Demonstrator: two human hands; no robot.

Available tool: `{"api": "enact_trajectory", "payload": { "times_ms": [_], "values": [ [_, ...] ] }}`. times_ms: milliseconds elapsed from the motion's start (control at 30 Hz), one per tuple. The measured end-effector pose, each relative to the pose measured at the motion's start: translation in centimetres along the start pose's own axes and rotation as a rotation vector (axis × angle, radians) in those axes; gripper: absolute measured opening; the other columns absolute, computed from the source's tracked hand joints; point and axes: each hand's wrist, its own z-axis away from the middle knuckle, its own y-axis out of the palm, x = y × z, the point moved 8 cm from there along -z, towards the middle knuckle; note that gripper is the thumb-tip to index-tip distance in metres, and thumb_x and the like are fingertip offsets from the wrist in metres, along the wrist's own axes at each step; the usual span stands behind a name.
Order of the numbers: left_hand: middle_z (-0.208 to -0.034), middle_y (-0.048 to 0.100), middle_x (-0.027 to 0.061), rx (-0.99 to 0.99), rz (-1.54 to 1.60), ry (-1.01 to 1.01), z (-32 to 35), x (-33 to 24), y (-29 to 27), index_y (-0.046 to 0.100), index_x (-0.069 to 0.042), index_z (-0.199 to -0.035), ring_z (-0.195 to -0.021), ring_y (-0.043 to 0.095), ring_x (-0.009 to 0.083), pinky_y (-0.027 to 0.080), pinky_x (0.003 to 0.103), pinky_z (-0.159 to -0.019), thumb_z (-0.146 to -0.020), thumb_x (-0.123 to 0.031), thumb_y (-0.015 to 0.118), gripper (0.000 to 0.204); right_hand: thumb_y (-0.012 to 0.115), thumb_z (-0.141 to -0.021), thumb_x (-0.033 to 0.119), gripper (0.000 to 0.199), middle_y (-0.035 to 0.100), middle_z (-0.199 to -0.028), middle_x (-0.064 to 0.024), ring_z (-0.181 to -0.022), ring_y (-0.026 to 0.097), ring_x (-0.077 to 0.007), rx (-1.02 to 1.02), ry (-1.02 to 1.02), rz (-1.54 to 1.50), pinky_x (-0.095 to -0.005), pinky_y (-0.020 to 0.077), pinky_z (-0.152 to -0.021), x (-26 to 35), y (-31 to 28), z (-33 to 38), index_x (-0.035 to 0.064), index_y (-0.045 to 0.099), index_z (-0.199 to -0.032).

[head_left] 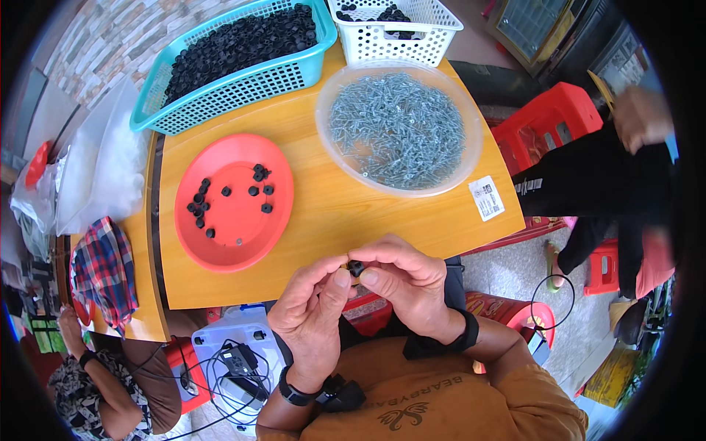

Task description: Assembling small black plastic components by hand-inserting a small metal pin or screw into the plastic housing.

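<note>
Just past the table's near edge, both my hands meet at a small black plastic part. The thumb and index finger of my right hand pinch it from the right. From the left, the fingertips of my left hand close against it, partly hiding it. A red plate lies on the table to the left, with several similar black parts scattered in it. Beyond my hands, toward the right, a translucent round bowl holds a heap of silver screws.
At the back of the wooden table stand a teal basket full of black parts and a white basket. A white label lies at the right edge. Other people are at the lower left and right. Red stools flank the table.
</note>
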Motion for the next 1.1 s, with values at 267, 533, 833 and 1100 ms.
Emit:
{"api": "enact_trajectory", "payload": {
  "times_ms": [267, 533, 833, 1100],
  "values": [
    [-0.083, 0.064, 0.0096, 0.05, 0.045, -0.077, 0.0, 0.5, -0.2, 0.062, 0.007, -0.098, -0.068, 0.059, 0.0105, 0.051, 0.022, -0.062, -0.078, 0.0, 0.069, 0.023, 0.06, -0.086, 0.002, 0.021, 0.065, -0.094, -0.0057, -0.078, 0.058, -0.0083, -0.031, 0.289, -0.263, -0.0209, 0.0488, -0.067, -2.6, -0.7, 0.1, -0.0003, 0.063, -0.107],
    [-0.08, 0.06, 0.0037, 0.06, -0.273, 0.112, 0.2, -1.3, -0.4, 0.063, 0.003, -0.098, -0.068, 0.054, 0.0083, 0.045, 0.02, -0.063, -0.078, -0.002, 0.07, 0.022, 0.063, -0.084, 0.005, 0.022, 0.064, -0.093, -0.0054, -0.072, 0.056, -0.0073, -0.021, 0.39, -0.389, -0.0207, 0.0469, -0.063, -3.7, -0.6, 0.2, 0.0002, 0.063, -0.106],
    [-0.083, 0.058, 0.0041, 0.067, -0.431, 0.231, 0.1, -2.6, 0.0, 0.064, 0.002, -0.097, -0.073, 0.053, 0.0112, 0.044, 0.023, -0.068, -0.076, -0.001, 0.07, 0.022, 0.063, -0.083, 0.004, 0.021, 0.064, -0.094, -0.0057, -0.073, 0.056, -0.0076, -0.009, 0.384, -0.392, -0.0205, 0.0471, -0.063, -3.6, -0.4, 0.0, 0.0002, 0.063, -0.104],
    [-0.082, 0.058, 0.0039, 0.048, -0.349, 0.168, 0.1, -2.0, -0.3, 0.062, 0.002, -0.095, -0.072, 0.053, 0.011, 0.044, 0.022, -0.067, -0.076, -0.001, 0.07, 0.021, 0.064, -0.083, 0.003, 0.021, 0.065, -0.093, -0.0066, -0.074, 0.057, -0.0083, -0.012, 0.387, -0.408, -0.0209, 0.0478, -0.063, -3.6, -0.4, 0.0, 0.0, 0.063, -0.104]
  ]
}}
